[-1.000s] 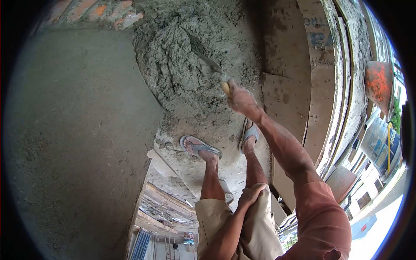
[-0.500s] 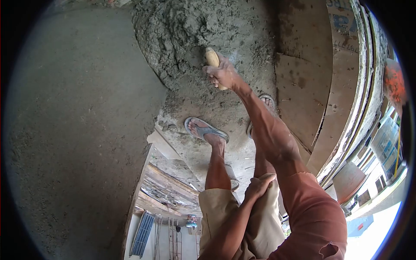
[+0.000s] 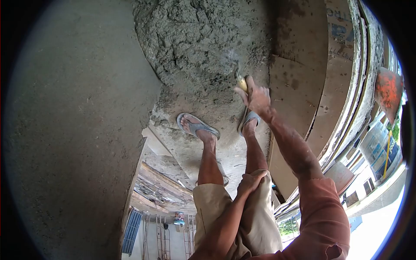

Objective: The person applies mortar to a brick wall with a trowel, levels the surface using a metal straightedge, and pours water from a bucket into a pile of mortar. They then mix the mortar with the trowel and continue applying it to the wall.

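My right hand (image 3: pixel 256 96) is closed round the pale wooden handle of a trowel (image 3: pixel 242 83). Smeared by motion, the trowel's metal end points away from me over the wet mortar (image 3: pixel 186 41). The mortar lies in a rough grey heap with a lumpy surface, beyond my feet. My left hand (image 3: pixel 252 183) rests over my right knee (image 3: pixel 263 177), on the beige cloth of my trousers, with nothing seen in it. Some of its fingers are hidden.
Smooth grey cement (image 3: pixel 82 108) fills the left side, with an edge beside the mortar. Brown boards (image 3: pixel 299 95) stand at right. My sandalled feet (image 3: pixel 198 126) are on the dirty floor. Farther right are an orange-stained piece (image 3: pixel 387 93) and a bucket (image 3: pixel 381 147).
My right hand has drawn the trowel right and towards me, away from the middle of the mortar heap. The mortar there looks flatter. My left hand stays on my knee.
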A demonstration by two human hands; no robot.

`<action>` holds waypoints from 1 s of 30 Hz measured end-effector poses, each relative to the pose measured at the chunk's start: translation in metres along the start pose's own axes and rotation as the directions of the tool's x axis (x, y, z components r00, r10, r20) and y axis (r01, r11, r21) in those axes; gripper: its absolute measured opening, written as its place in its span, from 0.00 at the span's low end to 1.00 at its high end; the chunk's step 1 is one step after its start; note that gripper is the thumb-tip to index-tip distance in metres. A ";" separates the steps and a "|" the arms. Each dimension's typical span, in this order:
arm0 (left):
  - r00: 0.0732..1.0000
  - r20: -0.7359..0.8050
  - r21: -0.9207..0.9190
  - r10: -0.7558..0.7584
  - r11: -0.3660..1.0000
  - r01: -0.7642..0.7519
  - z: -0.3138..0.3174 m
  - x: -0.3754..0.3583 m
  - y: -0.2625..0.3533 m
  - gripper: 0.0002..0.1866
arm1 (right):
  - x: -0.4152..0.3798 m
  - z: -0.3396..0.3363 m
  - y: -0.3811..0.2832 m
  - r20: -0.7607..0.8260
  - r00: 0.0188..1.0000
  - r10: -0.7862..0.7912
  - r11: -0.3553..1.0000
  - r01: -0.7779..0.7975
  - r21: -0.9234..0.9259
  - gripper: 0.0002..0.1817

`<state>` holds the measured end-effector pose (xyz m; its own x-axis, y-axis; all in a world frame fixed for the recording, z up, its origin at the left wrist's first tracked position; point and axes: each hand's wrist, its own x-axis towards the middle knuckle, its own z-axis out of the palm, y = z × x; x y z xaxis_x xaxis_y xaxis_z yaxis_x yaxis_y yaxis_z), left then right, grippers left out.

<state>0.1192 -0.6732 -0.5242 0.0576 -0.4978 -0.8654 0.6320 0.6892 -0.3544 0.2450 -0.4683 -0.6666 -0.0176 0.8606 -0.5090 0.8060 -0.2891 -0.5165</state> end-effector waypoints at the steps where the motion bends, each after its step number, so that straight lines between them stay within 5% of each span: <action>1: 1.000 -0.007 -0.007 -0.011 1.000 0.011 -0.001 -0.003 0.001 0.68 | -0.024 0.016 0.016 0.078 0.996 -0.034 0.998 0.037 -0.041 0.23; 3: 1.000 -0.004 -0.010 -0.002 1.000 0.002 -0.002 -0.003 0.001 0.69 | -0.055 0.048 0.050 0.153 0.986 -0.061 0.995 0.073 -0.072 0.23; 5: 1.000 -0.003 -0.014 0.005 1.000 -0.005 -0.001 -0.002 -0.003 0.69 | -0.072 0.074 0.073 0.090 0.934 -0.345 0.761 0.335 -0.556 0.26; 6: 1.000 -0.007 -0.008 -0.006 1.000 0.006 -0.001 -0.002 -0.004 0.69 | -0.066 0.085 0.084 0.244 0.953 -0.179 0.821 0.281 -0.497 0.23; 7: 1.000 -0.010 -0.001 -0.013 1.000 0.013 -0.001 -0.001 -0.003 0.68 | -0.050 0.083 0.081 0.249 0.953 -0.173 0.825 0.278 -0.491 0.23; 9: 1.000 -0.012 0.003 0.002 1.000 -0.002 -0.002 -0.003 -0.003 0.68 | 0.001 0.058 0.053 0.414 0.905 0.092 0.981 -0.011 -0.193 0.22; 15: 0.999 -0.014 0.019 0.048 0.999 -0.047 -0.004 -0.003 -0.003 0.68 | 0.065 0.006 0.035 0.168 0.981 -0.098 0.925 0.153 -0.348 0.23; 20: 0.997 -0.033 -0.010 0.063 0.998 -0.063 -0.007 -0.005 -0.002 0.67 | 0.002 0.009 0.046 0.143 0.979 0.143 0.984 -0.125 -0.130 0.25; 23: 0.996 0.019 -0.019 0.089 0.996 -0.089 -0.008 -0.003 -0.003 0.67 | -0.054 0.032 0.082 0.124 0.986 0.109 0.991 -0.099 -0.085 0.25; 25: 0.998 0.000 0.008 0.066 0.998 -0.066 -0.007 -0.004 -0.002 0.67 | -0.064 0.035 0.087 0.133 0.990 0.047 0.938 0.002 -0.348 0.23; 27: 0.996 -0.061 0.005 0.063 0.998 -0.062 -0.006 -0.005 -0.001 0.66 | -0.043 0.044 0.102 0.204 0.973 0.105 0.932 -0.025 -0.361 0.21; 30: 0.999 -0.026 0.004 0.048 0.999 -0.048 -0.003 -0.002 -0.005 0.66 | -0.023 0.058 0.096 -0.025 0.966 0.258 0.935 -0.256 -0.246 0.21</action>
<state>0.1137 -0.6738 -0.5220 0.0673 -0.4501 -0.8905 0.6314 0.7103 -0.3113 0.2882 -0.5400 -0.7445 0.2057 0.7673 -0.6074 0.9036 -0.3872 -0.1831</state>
